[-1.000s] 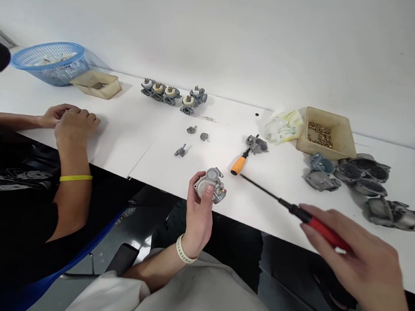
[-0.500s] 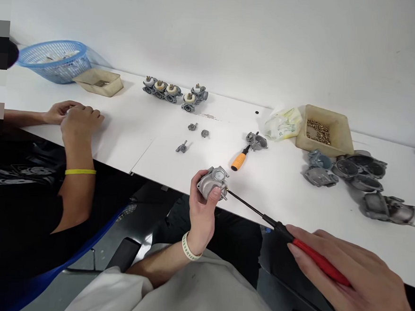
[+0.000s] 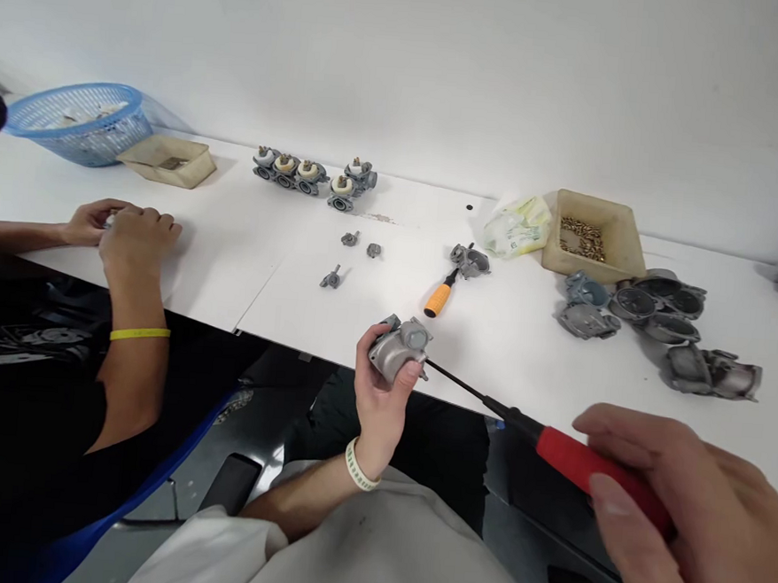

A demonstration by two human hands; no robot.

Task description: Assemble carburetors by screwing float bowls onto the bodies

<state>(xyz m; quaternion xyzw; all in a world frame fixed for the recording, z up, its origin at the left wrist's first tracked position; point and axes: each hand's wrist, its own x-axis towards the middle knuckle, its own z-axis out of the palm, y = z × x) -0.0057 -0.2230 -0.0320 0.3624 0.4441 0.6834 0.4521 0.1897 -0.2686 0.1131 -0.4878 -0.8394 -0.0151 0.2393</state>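
Over the table's front edge, my left hand (image 3: pixel 384 407) is closed around a grey metal carburetor body (image 3: pixel 395 350), thumb on its near side. My right hand (image 3: pixel 699 517) holds the red handle of a long, thin screwdriver (image 3: pixel 557 454); its thumb and forefinger sit loosely around the grip. The shaft runs to the right side of the carburetor body, where the tip is hidden. Beyond my left hand, an orange-handled screwdriver (image 3: pixel 439 297) lies with its tip at another carburetor body (image 3: pixel 471 261). Several small grey fittings (image 3: pixel 331 277) lie to the left of it.
A row of carburetors with white floats (image 3: pixel 285 171) stands near the wall. Right of them are a plastic bag (image 3: pixel 519 227), a bin of brass parts (image 3: pixel 596 239) and several metal bodies (image 3: pixel 658 306). A co-worker's hands (image 3: pixel 136 234) work at left, near a blue basket (image 3: pixel 74 123).
My right hand has shifted back along the red handle, its thumb and forefinger loosening. The carburetor body has turned slightly in my left hand. The whole view has shifted a little.
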